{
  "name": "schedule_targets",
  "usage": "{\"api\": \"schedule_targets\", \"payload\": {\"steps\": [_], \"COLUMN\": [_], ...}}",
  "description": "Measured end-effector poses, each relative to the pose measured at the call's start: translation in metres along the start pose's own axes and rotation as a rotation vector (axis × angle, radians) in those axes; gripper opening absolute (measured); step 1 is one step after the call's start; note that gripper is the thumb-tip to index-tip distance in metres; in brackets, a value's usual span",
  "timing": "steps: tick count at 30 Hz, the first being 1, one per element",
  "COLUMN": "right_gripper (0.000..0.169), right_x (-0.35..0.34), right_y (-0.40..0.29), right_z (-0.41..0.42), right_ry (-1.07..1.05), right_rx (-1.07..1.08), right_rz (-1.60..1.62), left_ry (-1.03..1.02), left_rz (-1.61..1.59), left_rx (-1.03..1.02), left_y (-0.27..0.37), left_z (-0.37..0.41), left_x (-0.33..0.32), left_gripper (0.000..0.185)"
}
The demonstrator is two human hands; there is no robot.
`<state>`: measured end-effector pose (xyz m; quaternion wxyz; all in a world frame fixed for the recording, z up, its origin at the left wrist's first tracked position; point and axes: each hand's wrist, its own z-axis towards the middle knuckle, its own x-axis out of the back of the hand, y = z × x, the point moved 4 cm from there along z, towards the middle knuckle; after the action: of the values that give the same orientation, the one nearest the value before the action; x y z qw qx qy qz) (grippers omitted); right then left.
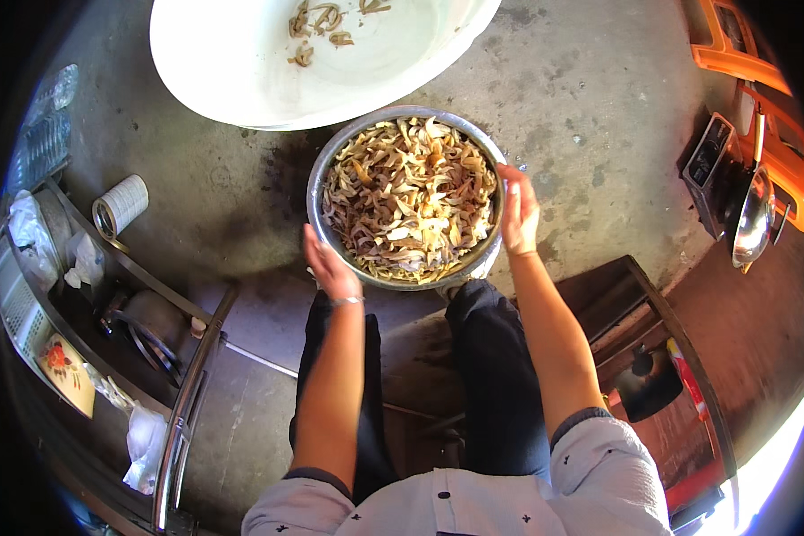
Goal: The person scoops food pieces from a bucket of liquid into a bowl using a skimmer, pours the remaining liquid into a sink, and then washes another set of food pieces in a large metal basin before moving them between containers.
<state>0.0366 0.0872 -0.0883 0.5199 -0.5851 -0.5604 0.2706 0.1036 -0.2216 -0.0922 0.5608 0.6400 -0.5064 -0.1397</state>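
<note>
A round metal basin [315, 194] heaped with pale brown sliced strips [409, 201], possibly mushrooms, is in front of my knees. My left hand [331, 264] lies against its lower left rim, palm inward, with a bracelet at the wrist. On the right side, my right hand [521, 211] presses against the rim with the fingers pointing up. The basin is between both hands. Just beyond it stands a large white tub [382, 74], which has several loose strips on its bottom. Whether the metal basin rests on the floor or is lifted cannot be told.
Shelving with a metal rail [194, 395] and plastic bags [146, 442] borders the left side. A ribbed white roll [122, 206] lies on the concrete floor nearby. At right are orange plastic stools [787, 144], a black scale-like device [710, 161], a metal pan [752, 218] and a wooden cabinet [677, 315].
</note>
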Motion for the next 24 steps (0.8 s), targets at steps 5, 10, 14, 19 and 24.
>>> {"api": "schedule_targets", "payload": {"steps": [5, 10, 14, 19, 24], "right_gripper": [0.05, 0.037, 0.023, 0.016, 0.016], "right_x": [-0.048, -0.082, -0.09, -0.088, -0.07], "right_y": [-0.029, -0.034, -0.021, -0.044, -0.105], "right_z": [-0.027, -0.045, -0.057, -0.066, -0.078], "right_ry": [-0.31, -0.244, -0.164, -0.14, -0.154], "right_rx": [0.287, 0.326, 0.146, -0.068, -0.033], "right_rz": [-0.085, -0.214, 0.038, 0.318, 0.31], "left_ry": [-0.149, -0.249, -0.128, -0.121, -0.147], "left_rz": [-0.003, 0.194, -0.139, -0.228, -0.178], "left_rx": [-0.206, -0.357, -0.195, -0.116, -0.178], "left_y": [0.029, 0.049, 0.052, 0.081, 0.138], "left_z": [-0.044, -0.056, -0.061, -0.065, -0.078], "left_x": [-0.044, -0.073, -0.083, -0.08, -0.057], "left_gripper": [0.076, 0.059, 0.034, 0.028, 0.029]}}
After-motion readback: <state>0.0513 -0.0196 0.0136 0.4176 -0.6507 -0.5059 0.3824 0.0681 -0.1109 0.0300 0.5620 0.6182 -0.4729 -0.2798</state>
